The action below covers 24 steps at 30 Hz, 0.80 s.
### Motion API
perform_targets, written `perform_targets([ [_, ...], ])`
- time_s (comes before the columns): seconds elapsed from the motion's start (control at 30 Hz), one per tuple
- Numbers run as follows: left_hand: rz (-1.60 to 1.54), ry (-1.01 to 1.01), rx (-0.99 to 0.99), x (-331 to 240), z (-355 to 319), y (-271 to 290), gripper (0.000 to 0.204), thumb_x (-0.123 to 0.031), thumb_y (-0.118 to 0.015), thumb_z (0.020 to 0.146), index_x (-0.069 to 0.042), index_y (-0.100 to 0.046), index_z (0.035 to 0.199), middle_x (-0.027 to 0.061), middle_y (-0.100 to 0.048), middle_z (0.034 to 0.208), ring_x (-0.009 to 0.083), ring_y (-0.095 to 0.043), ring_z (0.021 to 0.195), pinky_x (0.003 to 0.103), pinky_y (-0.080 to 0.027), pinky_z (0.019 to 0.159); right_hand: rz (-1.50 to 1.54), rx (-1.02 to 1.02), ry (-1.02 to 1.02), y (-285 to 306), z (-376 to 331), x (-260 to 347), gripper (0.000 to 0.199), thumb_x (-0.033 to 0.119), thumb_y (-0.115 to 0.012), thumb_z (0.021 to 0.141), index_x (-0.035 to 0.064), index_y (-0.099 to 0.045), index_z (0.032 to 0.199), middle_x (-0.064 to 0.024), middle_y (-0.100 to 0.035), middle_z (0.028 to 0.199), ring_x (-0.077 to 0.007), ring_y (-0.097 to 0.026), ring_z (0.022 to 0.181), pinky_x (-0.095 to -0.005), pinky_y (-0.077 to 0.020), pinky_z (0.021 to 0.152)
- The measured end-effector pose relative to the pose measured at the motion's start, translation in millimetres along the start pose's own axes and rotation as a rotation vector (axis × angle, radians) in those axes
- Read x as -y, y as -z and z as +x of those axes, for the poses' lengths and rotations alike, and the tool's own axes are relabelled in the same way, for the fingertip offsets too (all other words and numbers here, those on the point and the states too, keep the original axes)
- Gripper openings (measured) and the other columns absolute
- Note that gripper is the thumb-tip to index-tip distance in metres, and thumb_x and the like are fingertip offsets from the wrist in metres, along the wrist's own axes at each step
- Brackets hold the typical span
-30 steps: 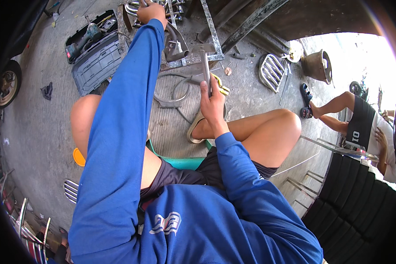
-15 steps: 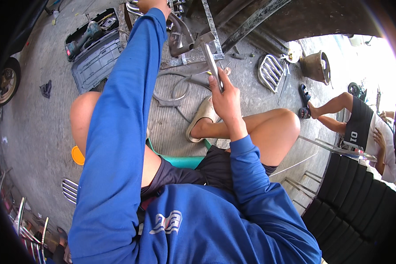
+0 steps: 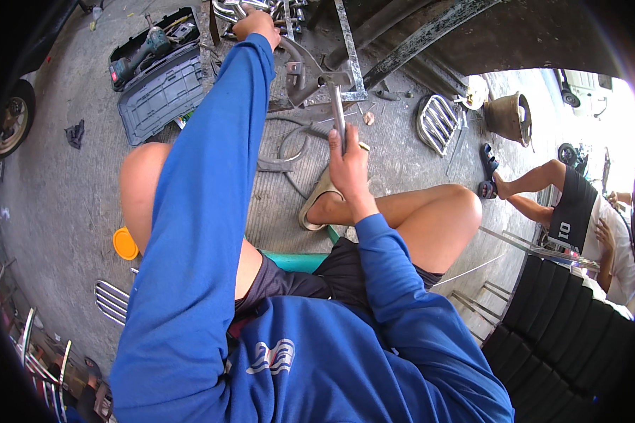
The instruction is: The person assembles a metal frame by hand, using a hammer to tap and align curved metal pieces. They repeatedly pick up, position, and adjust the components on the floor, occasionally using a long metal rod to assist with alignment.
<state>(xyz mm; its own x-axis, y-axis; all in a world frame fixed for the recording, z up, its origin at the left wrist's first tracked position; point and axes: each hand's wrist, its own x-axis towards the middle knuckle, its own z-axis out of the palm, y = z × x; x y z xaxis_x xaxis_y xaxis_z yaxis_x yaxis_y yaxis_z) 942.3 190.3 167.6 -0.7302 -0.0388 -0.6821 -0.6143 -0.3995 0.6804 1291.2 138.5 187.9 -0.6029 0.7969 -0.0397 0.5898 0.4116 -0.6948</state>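
Observation:
My right hand (image 3: 348, 169) is closed round the metal handle of a hammer (image 3: 338, 106). The hammer's head is at the far end, over the edge of a metal work frame (image 3: 353, 49) and beside a bent grey tube (image 3: 300, 53); whether they touch I cannot tell. At the top of the view, my left hand (image 3: 256, 27) reaches far forward with fingers curled on a shiny metal tube (image 3: 226, 10). Several other shiny metal pieces lie round it, and the fingertips are partly hidden.
An open tool case (image 3: 159, 92) holding a power drill (image 3: 150, 49) lies at the far left. A slatted metal rack (image 3: 436, 125) and a bucket (image 3: 504, 120) stand right. A hose (image 3: 289, 137) lies ahead; black stacked pads (image 3: 550, 317) and another person (image 3: 578, 204) are at right.
My right hand has shifted slightly left and nearer, and the hammer's handle is more upright. The view has tilted up a little, showing more of my left hand and the shiny metal pieces.

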Motion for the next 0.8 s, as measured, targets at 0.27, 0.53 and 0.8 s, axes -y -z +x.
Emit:
perform_targets([
  [0.27,-0.261,0.071,0.111,-4,9,12,0.04,-0.04,-0.062,0.098,-0.007,-0.059,0.121,0.011,-0.068,0.095,0.0266,-0.065,0.074,0.039,-0.048,0.054,0.08,-0.046,-0.002,-51,-9,3,0.033,0.032,-0.056,0.106,0.0073,-0.046,0.126,-0.0289,-0.065,0.075,-0.0536,-0.064,0.072,-0.0584,-0.0463,0.058],
  [0.53,-0.062,-0.013,0.128,2,7,3,0.05,-0.054,-0.062,0.099,-0.008,-0.059,0.119,0.0088,-0.061,0.084,0.0209,-0.055,0.061,0.034,-0.04,0.044,-0.223,0.303,0.002,65,17,43,0.04,0.039,-0.051,0.107,0.0005,-0.048,0.118,-0.0332,-0.063,0.072,-0.0565,-0.063,0.074,-0.0614,-0.0485,0.063],
  [0.8,-0.109,-0.041,0.156,3,-2,-1,0.04,-0.051,-0.06,0.101,-0.014,-0.057,0.117,0.0057,-0.057,0.072,0.018,-0.047,0.046,0.033,-0.033,0.038,-0.345,0.415,0.247,86,34,48,0.032,0.026,-0.054,0.106,-0.004,-0.044,0.107,-0.0339,-0.061,0.074,-0.0554,-0.063,0.072,-0.0625,-0.0498,0.061],
])
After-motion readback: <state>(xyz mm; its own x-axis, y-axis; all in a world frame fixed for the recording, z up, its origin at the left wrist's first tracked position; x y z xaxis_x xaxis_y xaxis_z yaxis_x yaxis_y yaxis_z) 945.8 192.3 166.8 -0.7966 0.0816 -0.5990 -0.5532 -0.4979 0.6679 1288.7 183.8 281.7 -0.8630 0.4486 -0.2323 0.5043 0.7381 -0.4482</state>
